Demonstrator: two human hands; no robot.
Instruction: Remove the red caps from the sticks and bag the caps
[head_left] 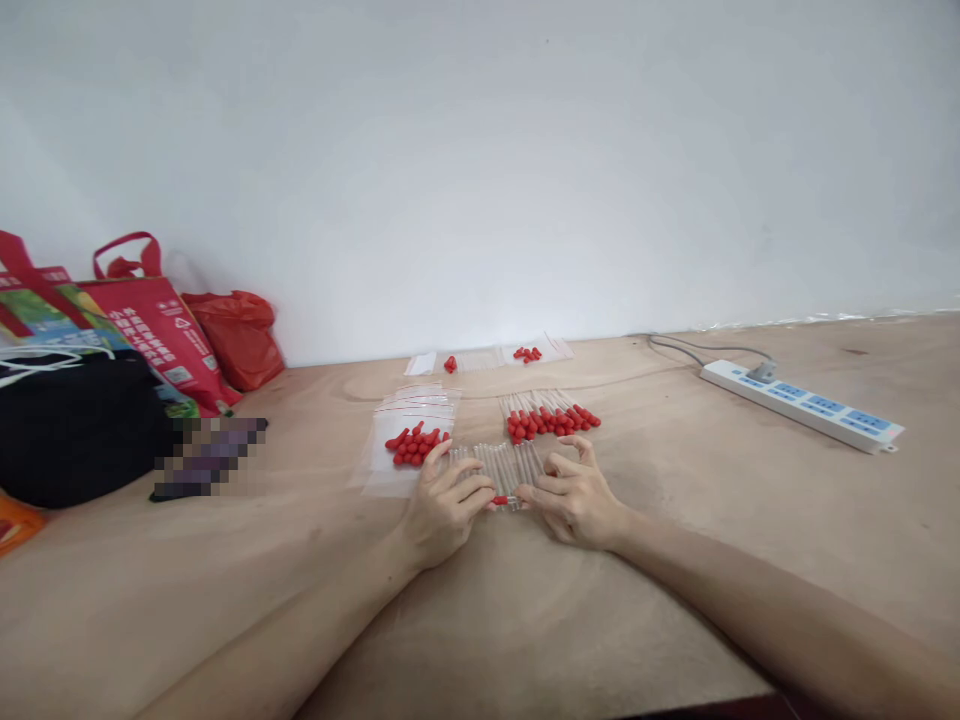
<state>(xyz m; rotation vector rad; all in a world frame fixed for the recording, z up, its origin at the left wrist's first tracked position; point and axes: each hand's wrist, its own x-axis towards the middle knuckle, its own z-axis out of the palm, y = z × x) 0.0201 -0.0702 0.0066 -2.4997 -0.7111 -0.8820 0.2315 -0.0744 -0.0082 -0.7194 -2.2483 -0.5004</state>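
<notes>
My left hand [448, 507] pinches a red rubber bulb [500, 500]. From the right, my right hand [574, 497] grips a thin glass dropper tube [513, 502], whose end meets the bulb; how far it sits inside I cannot tell. Under and beyond my fingers lies a row of bare glass tubes [491, 462]. Loose red bulbs [411, 446] are heaped on clear zip bags [381, 470] just left of my left hand. Behind my right hand lie several droppers with red bulbs fitted [551, 420], bulbs toward me.
Against the wall are more small bags with red bulbs [527, 354] and tubes. A white power strip [802, 402] with a plugged-in cord lies at right. Shopping bags [161, 335], a black bag [75, 425] and a blurred dark object [214, 460] are at left.
</notes>
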